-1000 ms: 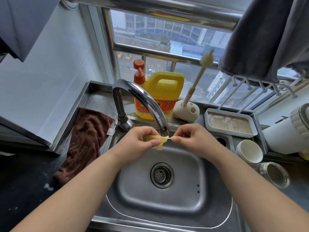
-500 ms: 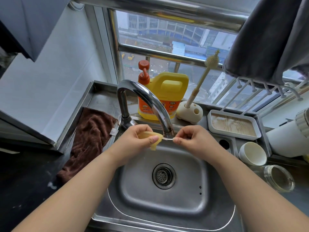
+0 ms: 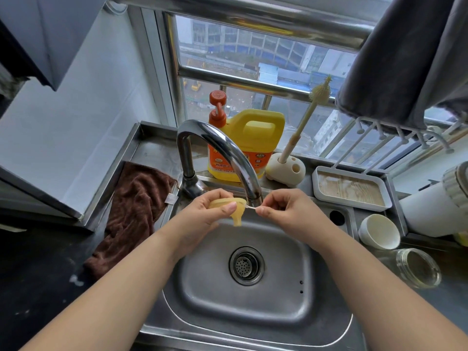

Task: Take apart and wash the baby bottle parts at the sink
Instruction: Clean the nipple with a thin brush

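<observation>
Head view. The person works over the sink (image 3: 329, 295), directly below the spout of the faucet (image 3: 217, 145). No water stream is visible.

Step in hand: cleaning of a detached bottle part. The left hand (image 3: 202, 216) has its fingers and thumb curled round a yellowish silicone nipple (image 3: 234, 210), held in the air above the basin with its tip pointing down. The right hand (image 3: 286, 214) pinches a thin pin-like tool (image 3: 250, 208) between thumb and fingertip; the tool's far end meets the side of the nipple. Whether it enters a vent hole cannot be told. Disassembly appears at least partly done, since the nipple is separate from any bottle body.

Next move, as a judgement: the small opening should be cleared with a light, straight motion, then the nipple rinsed under the spout, which requires one hand to be freed for the tap.

Count of items:
- One nipple, one thin tool.
- One detergent jug (image 3: 253, 143).
- One bottle brush (image 3: 307, 115) upright in its holder.
- One brown cloth (image 3: 134, 206).
- One tray (image 3: 352, 188).
- One white cup (image 3: 379, 231).
- One glass jar (image 3: 417, 267).
</observation>
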Demonstrator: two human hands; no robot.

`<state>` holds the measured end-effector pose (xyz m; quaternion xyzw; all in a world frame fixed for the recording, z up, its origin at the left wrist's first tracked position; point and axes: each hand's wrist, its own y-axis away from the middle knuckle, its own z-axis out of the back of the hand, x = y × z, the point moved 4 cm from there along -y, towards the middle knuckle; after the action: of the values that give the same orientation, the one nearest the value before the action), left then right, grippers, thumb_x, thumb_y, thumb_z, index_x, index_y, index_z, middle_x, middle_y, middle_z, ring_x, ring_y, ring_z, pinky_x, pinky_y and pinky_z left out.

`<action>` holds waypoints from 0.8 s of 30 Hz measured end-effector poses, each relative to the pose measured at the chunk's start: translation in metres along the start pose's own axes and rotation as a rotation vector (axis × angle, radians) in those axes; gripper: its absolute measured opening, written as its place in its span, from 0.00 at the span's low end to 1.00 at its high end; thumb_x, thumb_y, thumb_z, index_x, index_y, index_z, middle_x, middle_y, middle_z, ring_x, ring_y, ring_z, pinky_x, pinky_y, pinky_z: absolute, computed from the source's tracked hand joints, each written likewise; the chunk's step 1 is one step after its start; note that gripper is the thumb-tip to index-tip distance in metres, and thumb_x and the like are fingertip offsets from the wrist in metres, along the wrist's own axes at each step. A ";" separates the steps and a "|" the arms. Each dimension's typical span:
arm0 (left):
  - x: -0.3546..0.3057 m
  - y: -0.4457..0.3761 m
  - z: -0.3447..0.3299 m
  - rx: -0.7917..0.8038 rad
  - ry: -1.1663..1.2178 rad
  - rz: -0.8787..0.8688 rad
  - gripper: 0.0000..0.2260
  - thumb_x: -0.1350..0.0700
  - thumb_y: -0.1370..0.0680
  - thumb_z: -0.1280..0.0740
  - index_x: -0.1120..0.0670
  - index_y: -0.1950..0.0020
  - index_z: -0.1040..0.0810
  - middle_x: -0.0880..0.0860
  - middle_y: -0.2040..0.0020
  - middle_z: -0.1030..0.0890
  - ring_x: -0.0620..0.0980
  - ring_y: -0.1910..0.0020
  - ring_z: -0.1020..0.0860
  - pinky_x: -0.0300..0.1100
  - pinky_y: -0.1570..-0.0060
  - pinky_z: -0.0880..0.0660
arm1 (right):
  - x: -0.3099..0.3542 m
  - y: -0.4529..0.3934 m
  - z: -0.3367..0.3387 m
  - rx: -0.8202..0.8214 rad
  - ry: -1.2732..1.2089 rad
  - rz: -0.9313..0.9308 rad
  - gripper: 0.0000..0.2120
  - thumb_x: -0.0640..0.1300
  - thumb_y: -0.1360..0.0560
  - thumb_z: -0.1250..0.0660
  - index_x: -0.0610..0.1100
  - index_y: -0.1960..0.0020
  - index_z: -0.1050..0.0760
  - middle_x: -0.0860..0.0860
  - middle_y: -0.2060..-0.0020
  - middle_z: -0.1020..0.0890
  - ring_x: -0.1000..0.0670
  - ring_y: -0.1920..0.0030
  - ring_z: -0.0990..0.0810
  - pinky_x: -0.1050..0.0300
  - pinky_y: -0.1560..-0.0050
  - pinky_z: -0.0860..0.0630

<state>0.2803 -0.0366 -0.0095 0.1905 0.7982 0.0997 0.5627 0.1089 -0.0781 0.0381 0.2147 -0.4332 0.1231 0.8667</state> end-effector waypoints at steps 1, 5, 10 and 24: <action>-0.001 0.000 0.001 0.012 -0.045 0.002 0.03 0.54 0.32 0.30 0.49 0.59 0.22 0.48 0.58 0.20 0.49 0.52 0.26 0.47 0.46 0.33 | 0.000 0.000 0.000 0.000 0.014 0.000 0.09 0.45 0.27 0.29 0.49 0.65 0.23 0.60 0.80 0.29 0.60 0.76 0.33 0.71 0.72 0.37; -0.004 0.000 -0.003 0.064 -0.224 0.006 0.11 0.47 0.36 0.25 0.51 0.58 0.20 0.54 0.55 0.22 0.51 0.54 0.26 0.51 0.49 0.28 | 0.002 0.002 -0.004 0.014 0.049 -0.003 0.07 0.45 0.27 0.28 0.48 0.64 0.21 0.59 0.79 0.28 0.61 0.75 0.32 0.70 0.72 0.36; -0.005 -0.004 -0.006 0.008 -0.377 -0.039 0.12 0.47 0.43 0.22 0.48 0.68 0.22 0.54 0.59 0.21 0.49 0.61 0.23 0.45 0.57 0.27 | 0.002 0.004 -0.012 0.009 0.112 -0.012 0.08 0.47 0.28 0.28 0.51 0.65 0.22 0.57 0.74 0.26 0.61 0.73 0.31 0.65 0.66 0.33; -0.012 -0.007 -0.015 0.004 -0.691 -0.202 0.11 0.53 0.26 0.29 0.57 0.59 0.27 0.45 0.69 0.29 0.39 0.71 0.31 0.34 0.69 0.34 | 0.003 0.001 -0.006 -0.021 0.094 0.008 0.13 0.46 0.28 0.28 0.53 0.69 0.25 0.61 0.79 0.28 0.61 0.75 0.31 0.69 0.71 0.36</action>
<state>0.2684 -0.0467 0.0032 0.1343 0.5759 -0.0281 0.8060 0.1148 -0.0740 0.0377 0.1979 -0.3942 0.1318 0.8877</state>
